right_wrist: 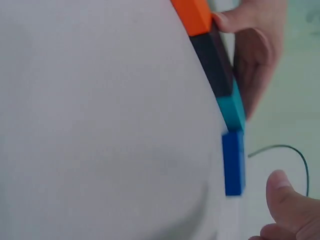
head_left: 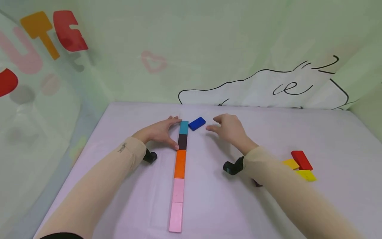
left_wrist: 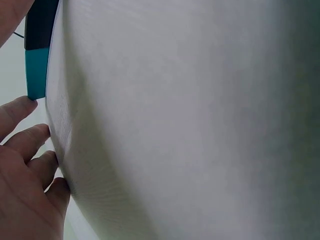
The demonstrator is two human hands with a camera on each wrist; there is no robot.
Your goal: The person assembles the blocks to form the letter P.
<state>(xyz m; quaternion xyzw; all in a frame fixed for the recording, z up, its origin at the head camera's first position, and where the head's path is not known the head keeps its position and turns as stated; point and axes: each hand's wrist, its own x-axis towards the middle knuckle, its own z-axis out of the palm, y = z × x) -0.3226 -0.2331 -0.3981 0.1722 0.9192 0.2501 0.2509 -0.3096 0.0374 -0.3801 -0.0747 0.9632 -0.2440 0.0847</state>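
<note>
A straight row of flat blocks runs away from me: two pink blocks point(head_left: 178, 190), an orange block point(head_left: 180, 164), a dark block point(head_left: 182, 142) and a teal block point(head_left: 184, 127) at the far end. My left hand point(head_left: 161, 132) lies along the row's left side, its thumb at the dark block and its index fingertip by the far end of the teal one. Beside the teal block, a blue block point(head_left: 197, 123) lies at a slant. Just right of it is my right hand point(head_left: 231, 130), thumb and index finger spread apart with nothing between them.
To the right lie a red block point(head_left: 302, 160) and two yellow blocks point(head_left: 307, 175), close together. A dark piece point(head_left: 257, 183) is partly hidden under the right sleeve. A fabric backdrop with drawings point(head_left: 262, 88) rises behind the white tabletop point(head_left: 215, 205).
</note>
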